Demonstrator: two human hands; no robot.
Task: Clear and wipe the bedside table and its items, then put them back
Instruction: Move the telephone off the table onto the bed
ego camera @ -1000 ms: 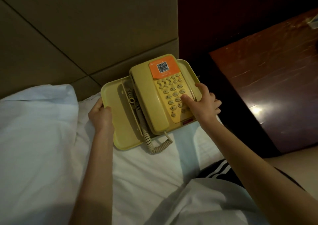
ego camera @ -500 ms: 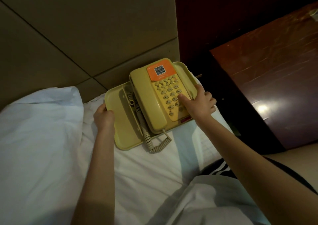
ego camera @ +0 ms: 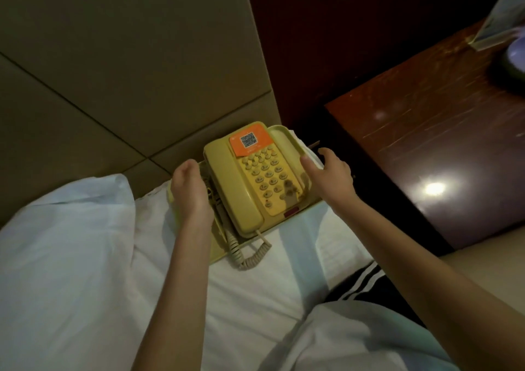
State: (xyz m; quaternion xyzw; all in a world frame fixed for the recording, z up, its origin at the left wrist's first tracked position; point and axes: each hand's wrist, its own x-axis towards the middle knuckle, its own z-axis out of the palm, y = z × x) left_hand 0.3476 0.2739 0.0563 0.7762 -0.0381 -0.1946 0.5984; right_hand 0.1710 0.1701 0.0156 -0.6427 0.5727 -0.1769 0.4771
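Note:
A yellow telephone [ego camera: 250, 180] with an orange QR sticker lies on a yellow tray [ego camera: 281, 135], which rests on the white bed sheet [ego camera: 255, 291] against the headboard. Its coiled cord [ego camera: 251, 255] hangs over the tray's near edge. My left hand [ego camera: 189, 191] hovers over the tray's left part, fingers loosely curled down, with nothing seen in it. My right hand [ego camera: 331, 176] is just right of the phone, with thumb and fingers spread and off the tray. The dark wooden bedside table [ego camera: 426, 157] stands to the right.
A white pillow [ego camera: 65, 228] lies left of the tray. The padded headboard [ego camera: 113, 58] rises behind. At the table's far corner stand a clear sign holder [ego camera: 500, 10] and a purple object [ego camera: 515, 50]. A dark gap separates bed and table.
Both hands have let go of the tray and lifted off it. The tray with the phone now lies on the sheet. The view has tilted, showing more of the table.

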